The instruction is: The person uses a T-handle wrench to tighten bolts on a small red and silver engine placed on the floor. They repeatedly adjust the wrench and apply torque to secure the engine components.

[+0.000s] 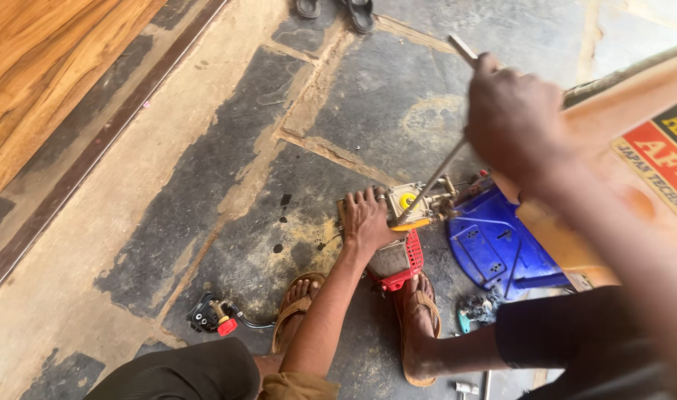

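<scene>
A small engine [399,261] with a red cover and a pale metal top sits on the stone floor between my sandalled feet. My left hand [366,219] presses flat on its top left side. My right hand [513,118] is raised above it, closed around the upper end of a long thin metal tool [436,176]. The tool slants down, and its tip meets the engine top beside a yellow round part [406,201]. A blue plastic base [494,244] lies against the engine's right side.
A cream and orange tank [634,141] fills the right edge. A black part with a red cap [214,315] lies lower left. A wooden board [42,67] is at the top left, dark sandals [338,9] at the top. Small metal pieces [466,387] lie near my right foot.
</scene>
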`<action>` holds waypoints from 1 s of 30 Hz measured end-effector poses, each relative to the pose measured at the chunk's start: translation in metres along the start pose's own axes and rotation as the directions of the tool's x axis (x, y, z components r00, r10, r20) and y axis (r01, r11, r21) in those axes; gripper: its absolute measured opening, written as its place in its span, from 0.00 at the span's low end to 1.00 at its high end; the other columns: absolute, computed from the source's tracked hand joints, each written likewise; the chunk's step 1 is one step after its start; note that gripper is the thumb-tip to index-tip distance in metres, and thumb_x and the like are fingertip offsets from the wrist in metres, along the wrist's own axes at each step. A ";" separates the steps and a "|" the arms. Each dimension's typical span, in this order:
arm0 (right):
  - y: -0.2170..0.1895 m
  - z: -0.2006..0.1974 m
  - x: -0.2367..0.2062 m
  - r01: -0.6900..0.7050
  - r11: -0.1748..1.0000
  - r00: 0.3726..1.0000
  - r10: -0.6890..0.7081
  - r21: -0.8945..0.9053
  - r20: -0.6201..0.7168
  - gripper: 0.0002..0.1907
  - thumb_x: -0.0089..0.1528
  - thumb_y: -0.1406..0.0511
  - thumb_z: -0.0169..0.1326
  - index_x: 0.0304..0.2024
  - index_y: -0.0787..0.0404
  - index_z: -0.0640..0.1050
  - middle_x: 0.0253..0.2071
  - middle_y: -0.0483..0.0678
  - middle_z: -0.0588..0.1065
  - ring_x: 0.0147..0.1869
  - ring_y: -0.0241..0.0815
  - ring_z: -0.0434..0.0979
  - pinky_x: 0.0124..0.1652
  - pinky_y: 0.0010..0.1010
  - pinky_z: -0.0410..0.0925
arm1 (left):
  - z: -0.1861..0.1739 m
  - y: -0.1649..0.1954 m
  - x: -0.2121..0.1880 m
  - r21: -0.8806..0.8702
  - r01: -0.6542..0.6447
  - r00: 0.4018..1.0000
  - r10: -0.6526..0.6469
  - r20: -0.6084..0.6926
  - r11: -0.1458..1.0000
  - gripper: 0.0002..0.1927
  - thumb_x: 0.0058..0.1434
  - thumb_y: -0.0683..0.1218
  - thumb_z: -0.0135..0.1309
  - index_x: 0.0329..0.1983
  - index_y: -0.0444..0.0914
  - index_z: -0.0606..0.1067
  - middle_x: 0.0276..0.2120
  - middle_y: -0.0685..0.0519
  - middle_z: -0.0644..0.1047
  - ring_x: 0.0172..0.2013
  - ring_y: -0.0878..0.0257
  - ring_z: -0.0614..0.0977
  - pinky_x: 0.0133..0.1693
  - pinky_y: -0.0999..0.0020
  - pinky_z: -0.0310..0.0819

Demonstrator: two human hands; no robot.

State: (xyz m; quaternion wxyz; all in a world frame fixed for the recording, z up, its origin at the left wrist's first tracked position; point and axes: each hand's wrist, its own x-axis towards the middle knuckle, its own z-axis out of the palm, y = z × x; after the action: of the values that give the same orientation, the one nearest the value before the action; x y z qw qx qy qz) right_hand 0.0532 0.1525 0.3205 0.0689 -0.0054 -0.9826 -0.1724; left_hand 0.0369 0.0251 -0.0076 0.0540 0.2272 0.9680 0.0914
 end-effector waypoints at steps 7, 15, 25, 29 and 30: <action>-0.033 0.027 -0.020 -0.139 0.988 0.971 0.123 -0.066 -0.205 0.15 0.62 0.70 0.51 0.51 0.70 0.71 0.27 0.51 0.74 0.14 0.34 0.68 0.09 0.29 0.57 | 0.004 0.000 -0.005 0.049 -0.004 0.996 0.008 -0.085 0.999 0.68 0.36 0.90 0.53 0.63 0.33 0.70 0.46 0.47 0.76 0.44 0.53 0.77 0.50 0.51 0.66; -0.025 0.020 -0.024 -0.124 0.990 0.975 0.109 -0.068 -0.192 0.14 0.63 0.71 0.50 0.51 0.70 0.72 0.22 0.47 0.72 0.14 0.33 0.64 0.15 0.31 0.57 | 0.014 -0.010 0.001 -0.031 -0.144 0.980 0.138 -0.146 0.989 0.54 0.36 0.85 0.58 0.43 0.34 0.80 0.50 0.45 0.76 0.47 0.54 0.78 0.51 0.53 0.69; -0.023 0.006 -0.031 -0.052 0.996 0.976 0.034 -0.076 -0.216 0.17 0.64 0.70 0.49 0.55 0.69 0.72 0.23 0.48 0.73 0.18 0.38 0.67 0.20 0.36 0.61 | 0.018 -0.013 -0.001 -0.124 -0.144 0.975 0.119 -0.188 0.982 0.59 0.35 0.82 0.62 0.52 0.28 0.77 0.50 0.43 0.77 0.48 0.54 0.79 0.51 0.52 0.71; -0.027 0.002 -0.031 -0.087 0.996 0.996 0.086 -0.025 -0.040 0.14 0.72 0.70 0.43 0.57 0.72 0.69 0.21 0.48 0.72 0.16 0.36 0.66 0.15 0.32 0.59 | 0.009 -0.013 -0.005 -0.090 -0.113 0.991 0.106 -0.078 0.990 0.57 0.40 0.78 0.63 0.57 0.27 0.73 0.51 0.40 0.76 0.50 0.50 0.77 0.51 0.52 0.71; -0.027 0.001 -0.032 -0.090 0.996 0.996 0.090 -0.017 -0.016 0.13 0.74 0.69 0.41 0.57 0.73 0.69 0.21 0.48 0.72 0.17 0.36 0.66 0.15 0.31 0.59 | 0.008 -0.015 -0.005 -0.067 -0.128 0.992 0.126 -0.029 0.989 0.50 0.44 0.75 0.63 0.53 0.30 0.74 0.53 0.40 0.75 0.52 0.50 0.77 0.52 0.52 0.71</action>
State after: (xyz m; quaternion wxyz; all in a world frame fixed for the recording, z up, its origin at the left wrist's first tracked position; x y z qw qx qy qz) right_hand 0.0838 0.1276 0.3061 0.0840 -0.0490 -0.9793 -0.1777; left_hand 0.0364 0.0110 -0.0182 0.0437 0.2854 0.9484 0.1310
